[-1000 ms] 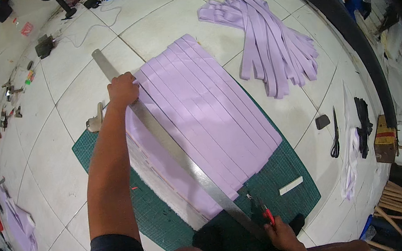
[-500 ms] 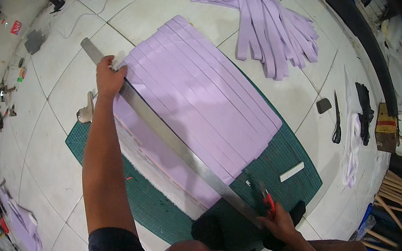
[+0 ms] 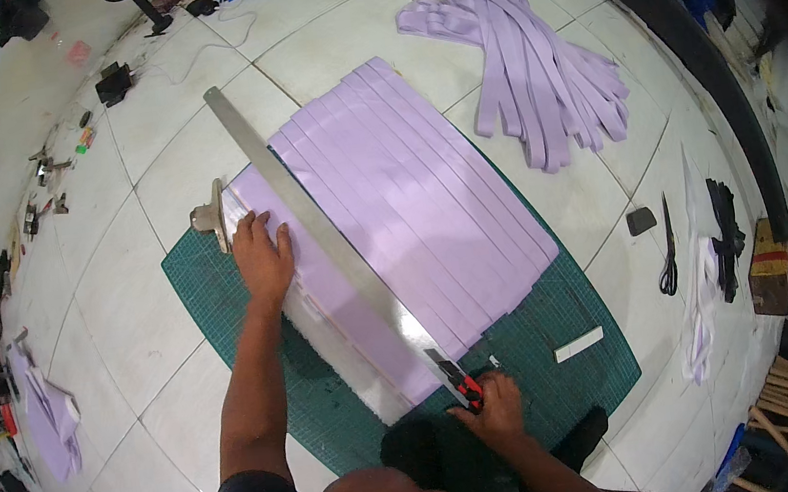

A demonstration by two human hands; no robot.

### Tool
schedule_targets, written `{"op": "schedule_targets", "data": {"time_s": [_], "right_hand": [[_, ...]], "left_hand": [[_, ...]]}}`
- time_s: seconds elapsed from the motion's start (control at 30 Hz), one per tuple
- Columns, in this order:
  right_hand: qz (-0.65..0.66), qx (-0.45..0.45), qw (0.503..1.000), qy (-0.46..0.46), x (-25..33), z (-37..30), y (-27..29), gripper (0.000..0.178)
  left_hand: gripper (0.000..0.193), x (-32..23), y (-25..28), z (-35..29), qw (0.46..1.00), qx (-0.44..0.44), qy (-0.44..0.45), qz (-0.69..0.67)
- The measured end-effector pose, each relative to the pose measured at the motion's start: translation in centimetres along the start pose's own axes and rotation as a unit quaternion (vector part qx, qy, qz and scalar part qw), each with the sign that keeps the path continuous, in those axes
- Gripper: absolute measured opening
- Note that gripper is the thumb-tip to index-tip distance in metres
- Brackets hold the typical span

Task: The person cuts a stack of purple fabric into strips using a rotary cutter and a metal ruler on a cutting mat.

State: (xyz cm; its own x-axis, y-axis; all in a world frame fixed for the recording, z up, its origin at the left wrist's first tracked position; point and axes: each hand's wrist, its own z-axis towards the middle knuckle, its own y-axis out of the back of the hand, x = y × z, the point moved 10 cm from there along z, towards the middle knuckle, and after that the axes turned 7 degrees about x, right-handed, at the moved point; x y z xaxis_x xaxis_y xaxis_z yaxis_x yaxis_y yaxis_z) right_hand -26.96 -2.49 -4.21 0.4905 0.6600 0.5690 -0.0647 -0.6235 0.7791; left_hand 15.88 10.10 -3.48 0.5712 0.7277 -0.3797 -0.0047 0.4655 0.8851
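Lilac fabric (image 3: 429, 212), cut into side-by-side strips, lies on a green cutting mat (image 3: 223, 296). A long metal ruler (image 3: 317, 216) crosses it diagonally, with an uncut lilac band (image 3: 326, 294) along its left side. My left hand (image 3: 263, 257) rests on that band with its fingers apart, just below a large metal bulldog clip (image 3: 210, 217) at the fabric's far left corner. At the ruler's near end, my right hand (image 3: 495, 411) grips a red and black utility knife (image 3: 462, 385). Its blade end lies over the ruler. White fuzzy material (image 3: 328, 347) edges the band.
A pile of lilac strips (image 3: 530, 72) lies on the tiled floor at the far right. Right of the mat are a dark block (image 3: 641, 221), black scissors (image 3: 667, 257) and a black bundle (image 3: 728, 239). A white bar (image 3: 579, 344) sits on the mat; lilac scraps (image 3: 46, 416) lie far left.
My left hand has left the ruler's far end and come nearer, onto the lilac band. My right hand has brought the knife left, over the ruler's near end. The whole view has shifted.
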Motion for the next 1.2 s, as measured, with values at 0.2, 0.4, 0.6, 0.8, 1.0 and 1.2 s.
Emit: {"op": "schedule_targets", "data": {"time_s": [0.2, 0.4, 0.6, 0.8, 1.0, 1.2], "right_hand": [[0.06, -0.064, 0.996, 0.02, -1.0, -1.0, -1.1, 0.052], [0.127, -0.05, 0.99, -0.022, -1.5, -2.5, -2.3, 0.055], [0.095, -0.062, 0.994, 0.003, -1.1, -3.5, -2.7, 0.059], [0.1, -0.076, 0.992, 0.024, -0.4, -3.9, -2.7, 0.058], [0.091, -0.045, 0.995, 0.006, -0.4, -3.8, -3.1, 0.055], [0.08, -0.038, 0.996, -0.02, -0.7, -3.6, -4.1, 0.056]], "left_hand": [[0.032, 0.6, -0.4, -0.4, 0.998, -0.032, -0.003, -0.048], [0.03, 1.1, 0.0, -0.6, 0.994, -0.048, -0.005, -0.096], [0.029, 0.6, -0.2, -0.6, 0.995, -0.043, -0.01, -0.095], [0.029, 1.0, -0.2, -0.6, 0.994, -0.042, -0.01, -0.099], [0.03, 0.8, -0.4, -0.5, 0.995, -0.032, -0.013, -0.089], [0.033, 0.6, -0.3, -0.8, 0.997, -0.052, -0.014, -0.053]]}}
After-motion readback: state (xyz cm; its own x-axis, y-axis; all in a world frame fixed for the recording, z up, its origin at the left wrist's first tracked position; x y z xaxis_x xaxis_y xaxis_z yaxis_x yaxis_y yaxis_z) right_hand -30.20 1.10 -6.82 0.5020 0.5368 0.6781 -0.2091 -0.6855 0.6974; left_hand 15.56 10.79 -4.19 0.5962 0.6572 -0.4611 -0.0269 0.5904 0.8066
